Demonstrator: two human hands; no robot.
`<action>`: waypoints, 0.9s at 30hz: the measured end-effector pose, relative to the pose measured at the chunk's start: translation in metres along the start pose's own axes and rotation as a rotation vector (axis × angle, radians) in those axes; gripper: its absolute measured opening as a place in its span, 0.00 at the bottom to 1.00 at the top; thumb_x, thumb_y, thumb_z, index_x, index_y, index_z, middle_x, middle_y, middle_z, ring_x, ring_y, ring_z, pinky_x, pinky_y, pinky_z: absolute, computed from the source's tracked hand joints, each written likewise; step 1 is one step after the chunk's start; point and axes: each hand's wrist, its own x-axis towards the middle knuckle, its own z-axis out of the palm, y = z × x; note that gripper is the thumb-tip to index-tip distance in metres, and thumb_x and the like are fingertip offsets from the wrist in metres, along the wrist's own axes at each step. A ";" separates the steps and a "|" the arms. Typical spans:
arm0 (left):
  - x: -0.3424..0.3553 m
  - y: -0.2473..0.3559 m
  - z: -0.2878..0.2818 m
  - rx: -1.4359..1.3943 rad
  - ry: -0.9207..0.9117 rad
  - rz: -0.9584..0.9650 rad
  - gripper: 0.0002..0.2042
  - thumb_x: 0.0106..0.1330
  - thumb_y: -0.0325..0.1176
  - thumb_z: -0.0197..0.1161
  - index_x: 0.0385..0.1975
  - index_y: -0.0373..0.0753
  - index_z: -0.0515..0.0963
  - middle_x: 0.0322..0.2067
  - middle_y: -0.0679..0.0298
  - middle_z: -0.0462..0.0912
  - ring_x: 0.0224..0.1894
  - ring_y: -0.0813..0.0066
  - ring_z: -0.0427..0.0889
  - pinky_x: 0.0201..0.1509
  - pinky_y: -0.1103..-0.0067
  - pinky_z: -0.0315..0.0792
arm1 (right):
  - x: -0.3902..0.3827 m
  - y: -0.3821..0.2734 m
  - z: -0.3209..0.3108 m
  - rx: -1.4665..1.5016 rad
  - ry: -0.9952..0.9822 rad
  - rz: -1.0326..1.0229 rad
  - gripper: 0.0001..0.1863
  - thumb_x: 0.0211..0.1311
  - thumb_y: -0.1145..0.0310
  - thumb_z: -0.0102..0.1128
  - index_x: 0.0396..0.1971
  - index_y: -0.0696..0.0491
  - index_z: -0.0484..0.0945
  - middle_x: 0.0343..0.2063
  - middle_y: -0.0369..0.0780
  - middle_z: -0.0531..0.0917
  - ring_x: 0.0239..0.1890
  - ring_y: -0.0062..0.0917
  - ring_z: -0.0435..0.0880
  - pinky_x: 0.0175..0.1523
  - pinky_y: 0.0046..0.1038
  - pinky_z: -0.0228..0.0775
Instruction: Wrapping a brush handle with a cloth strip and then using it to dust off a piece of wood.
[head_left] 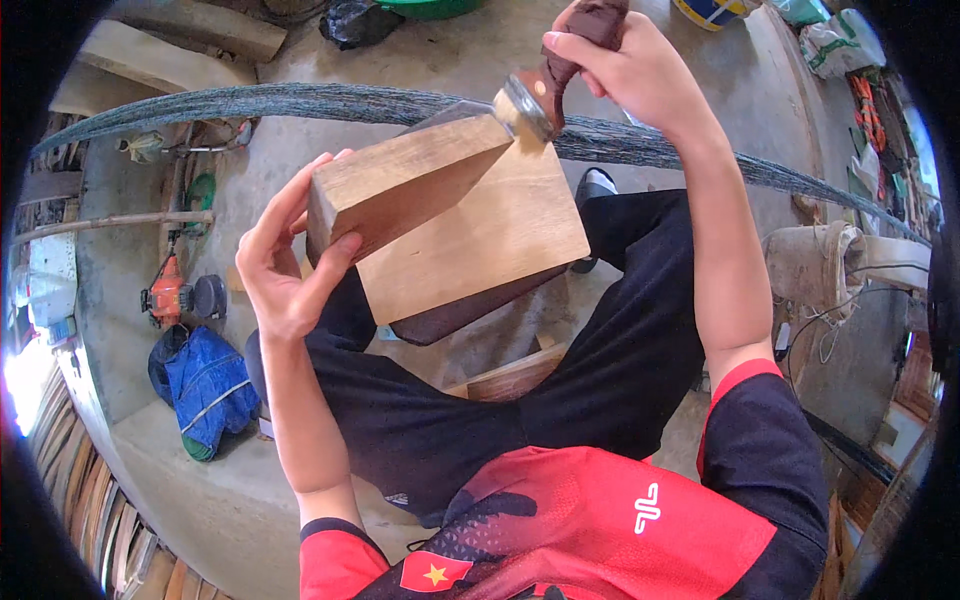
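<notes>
My left hand [285, 250] grips one end of a thick wooden block [415, 170], thumb on its near face and fingers behind. The block is tilted up on edge over a pale flat board [490, 245]. Under that board a dark brown piece [470, 310] shows at the near edge. My right hand [630, 65] is closed round the dark brown handle of a paintbrush [530, 105], which has a metal band and pale bristles. Its bristles are at the block's far right corner; whether they touch it, I cannot tell.
A bundle of grey-green netting [300, 100] stretches across behind the work. To the left are an orange power tool [168, 292] and a blue bag [208, 380]. A white cylinder [810, 262] stands at right. Wooden planks [165, 55] lie at the far left.
</notes>
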 end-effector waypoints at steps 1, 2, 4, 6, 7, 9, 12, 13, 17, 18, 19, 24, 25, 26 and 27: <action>0.000 -0.001 0.000 -0.003 -0.001 0.000 0.32 0.53 0.21 0.72 0.62 0.27 0.75 0.57 0.49 0.83 0.60 0.65 0.81 0.65 0.70 0.74 | -0.002 -0.003 0.005 -0.002 0.001 0.002 0.12 0.73 0.61 0.62 0.43 0.55 0.81 0.24 0.35 0.85 0.21 0.16 0.79 0.28 0.18 0.69; 0.000 -0.001 0.000 0.001 -0.005 -0.005 0.32 0.53 0.21 0.72 0.62 0.27 0.75 0.57 0.49 0.83 0.60 0.65 0.81 0.66 0.70 0.73 | -0.008 -0.007 0.015 0.044 0.072 -0.118 0.12 0.71 0.61 0.63 0.39 0.56 0.82 0.25 0.35 0.85 0.24 0.16 0.80 0.31 0.20 0.71; -0.001 0.001 -0.002 0.018 0.005 -0.006 0.32 0.53 0.21 0.73 0.62 0.27 0.75 0.58 0.49 0.83 0.61 0.66 0.81 0.66 0.70 0.73 | -0.014 -0.024 0.032 0.067 0.155 -0.373 0.09 0.68 0.65 0.67 0.37 0.56 0.82 0.24 0.35 0.85 0.27 0.16 0.82 0.37 0.25 0.75; 0.002 0.001 0.003 -0.002 0.014 0.000 0.32 0.53 0.22 0.74 0.62 0.27 0.76 0.54 0.51 0.85 0.56 0.69 0.84 0.63 0.73 0.74 | -0.028 -0.047 0.039 0.101 0.085 -0.437 0.08 0.65 0.68 0.69 0.38 0.55 0.83 0.25 0.36 0.85 0.28 0.18 0.82 0.39 0.26 0.75; 0.002 0.000 0.002 0.010 0.028 0.002 0.32 0.53 0.22 0.74 0.62 0.27 0.76 0.54 0.51 0.85 0.56 0.69 0.84 0.63 0.73 0.74 | -0.033 -0.059 0.042 0.141 0.015 -0.492 0.08 0.62 0.71 0.71 0.38 0.54 0.83 0.26 0.37 0.85 0.29 0.21 0.83 0.40 0.27 0.76; 0.002 -0.002 0.002 0.066 0.024 -0.023 0.30 0.53 0.23 0.76 0.59 0.28 0.78 0.47 0.56 0.88 0.50 0.73 0.86 0.59 0.76 0.76 | -0.038 -0.074 0.042 0.020 0.054 -0.731 0.12 0.55 0.76 0.75 0.39 0.54 0.83 0.30 0.38 0.86 0.31 0.25 0.85 0.41 0.29 0.77; 0.003 -0.003 -0.001 0.114 0.055 -0.014 0.24 0.53 0.24 0.77 0.53 0.29 0.82 0.40 0.61 0.89 0.44 0.77 0.86 0.54 0.78 0.76 | -0.042 -0.082 0.045 0.169 0.051 -0.892 0.17 0.51 0.78 0.77 0.43 0.52 0.85 0.35 0.39 0.87 0.33 0.29 0.86 0.39 0.28 0.77; 0.003 -0.003 -0.003 0.178 0.018 -0.002 0.22 0.54 0.25 0.77 0.51 0.30 0.82 0.40 0.61 0.89 0.44 0.78 0.86 0.53 0.79 0.76 | -0.044 -0.084 0.046 0.262 0.048 -0.878 0.18 0.51 0.78 0.78 0.44 0.52 0.86 0.35 0.40 0.88 0.34 0.29 0.86 0.38 0.28 0.78; 0.005 0.003 0.001 0.047 0.082 -0.024 0.20 0.56 0.27 0.77 0.48 0.30 0.83 0.39 0.61 0.89 0.43 0.79 0.86 0.53 0.78 0.77 | -0.036 -0.075 0.043 0.138 -0.054 -0.869 0.20 0.50 0.78 0.79 0.45 0.52 0.87 0.34 0.39 0.87 0.33 0.28 0.85 0.37 0.27 0.78; 0.006 0.001 -0.003 0.069 0.032 -0.019 0.22 0.56 0.28 0.77 0.51 0.30 0.82 0.41 0.61 0.90 0.45 0.78 0.86 0.54 0.77 0.77 | -0.033 -0.067 0.044 0.127 -0.037 -0.870 0.20 0.48 0.78 0.78 0.44 0.51 0.88 0.33 0.38 0.86 0.32 0.25 0.85 0.34 0.25 0.76; 0.007 -0.001 -0.005 0.060 0.046 -0.021 0.22 0.56 0.28 0.77 0.51 0.30 0.82 0.41 0.61 0.90 0.45 0.78 0.86 0.54 0.77 0.77 | -0.033 -0.063 0.042 0.121 -0.052 -0.871 0.20 0.48 0.78 0.78 0.44 0.51 0.88 0.33 0.38 0.86 0.32 0.25 0.85 0.34 0.25 0.76; 0.006 -0.003 -0.008 0.046 0.102 -0.059 0.25 0.57 0.29 0.76 0.56 0.31 0.81 0.44 0.61 0.89 0.48 0.76 0.87 0.56 0.76 0.78 | -0.031 -0.042 0.028 0.031 -0.142 -0.673 0.18 0.48 0.78 0.72 0.42 0.50 0.88 0.32 0.36 0.86 0.30 0.22 0.83 0.30 0.21 0.71; 0.005 -0.005 -0.009 0.048 0.100 -0.054 0.25 0.58 0.29 0.76 0.56 0.31 0.81 0.44 0.61 0.89 0.48 0.76 0.87 0.56 0.76 0.78 | -0.031 -0.041 0.025 0.018 -0.151 -0.635 0.17 0.48 0.78 0.71 0.41 0.50 0.87 0.31 0.36 0.86 0.29 0.21 0.82 0.29 0.21 0.71; 0.004 -0.007 -0.010 0.049 0.106 -0.049 0.25 0.58 0.30 0.76 0.56 0.31 0.81 0.44 0.61 0.89 0.48 0.76 0.87 0.55 0.76 0.78 | -0.030 -0.042 0.021 0.014 -0.159 -0.581 0.15 0.49 0.77 0.71 0.40 0.51 0.87 0.30 0.34 0.85 0.30 0.19 0.82 0.30 0.20 0.70; 0.003 -0.008 -0.011 0.046 0.110 -0.050 0.25 0.58 0.30 0.76 0.56 0.31 0.81 0.44 0.61 0.89 0.48 0.76 0.87 0.55 0.76 0.78 | -0.030 -0.040 0.017 0.011 -0.164 -0.580 0.15 0.49 0.77 0.71 0.40 0.51 0.87 0.30 0.34 0.85 0.30 0.19 0.82 0.30 0.20 0.70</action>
